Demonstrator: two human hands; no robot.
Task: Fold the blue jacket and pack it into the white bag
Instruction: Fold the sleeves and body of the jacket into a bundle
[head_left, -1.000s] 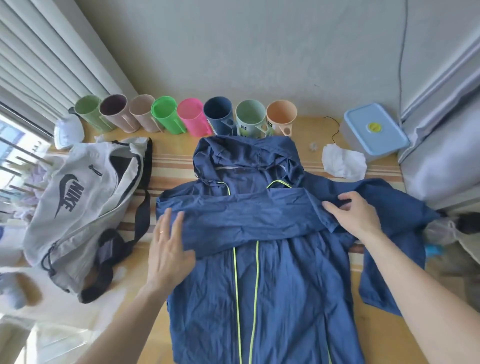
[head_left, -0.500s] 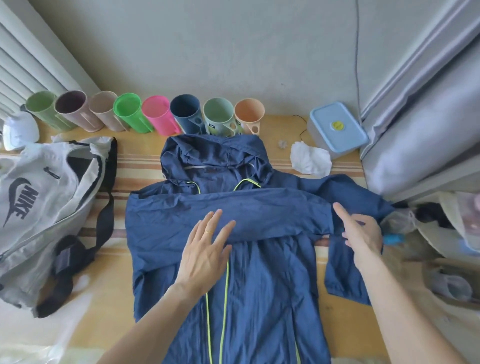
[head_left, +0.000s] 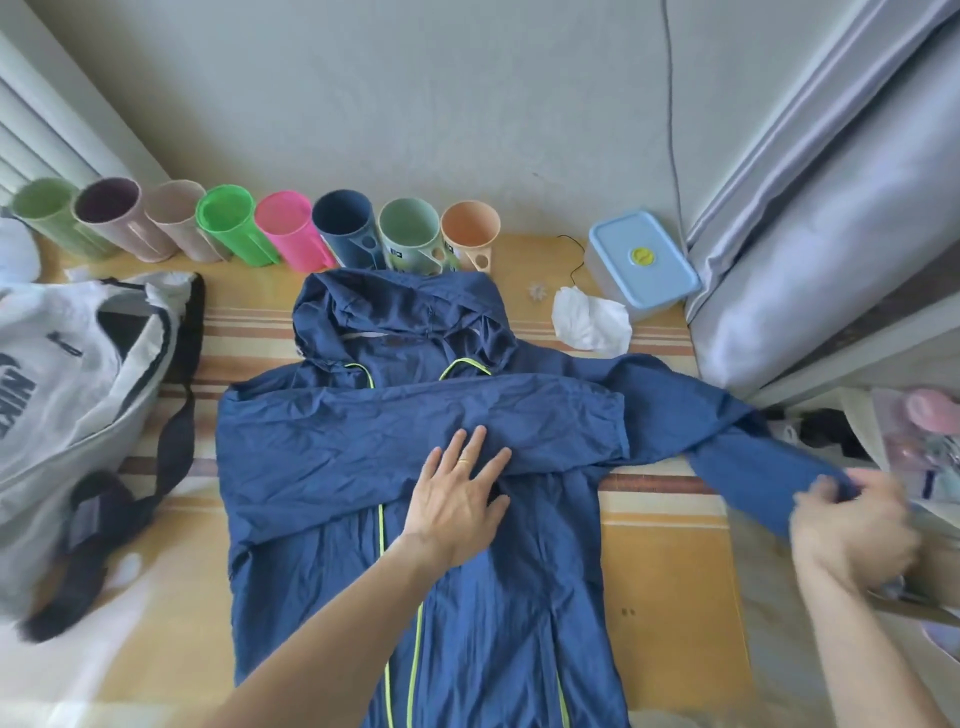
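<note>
The blue jacket (head_left: 322, 467) lies front up on the wooden table (head_left: 670, 582), hood toward the wall, with neon yellow zip lines. One sleeve is folded flat across the chest. My left hand (head_left: 460, 501) rests flat on that folded sleeve at the jacket's middle, fingers spread. My right hand (head_left: 852, 519) grips the cuff end of the other sleeve, stretched out to the right past the table edge. The white bag (head_left: 67, 374) with dark straps lies at the left, its mouth gaping toward the jacket.
A row of coloured cups (head_left: 291, 234) lines the wall behind the hood. A blue-lidded box (head_left: 641, 262) and a crumpled white tissue (head_left: 589, 317) sit at the back right. A grey curtain (head_left: 810, 218) and cluttered items (head_left: 914, 447) stand to the right.
My left hand slid from the jacket's left edge to its middle. My right hand moved outward along the right sleeve and took hold of its cuff, pulling it straight.
</note>
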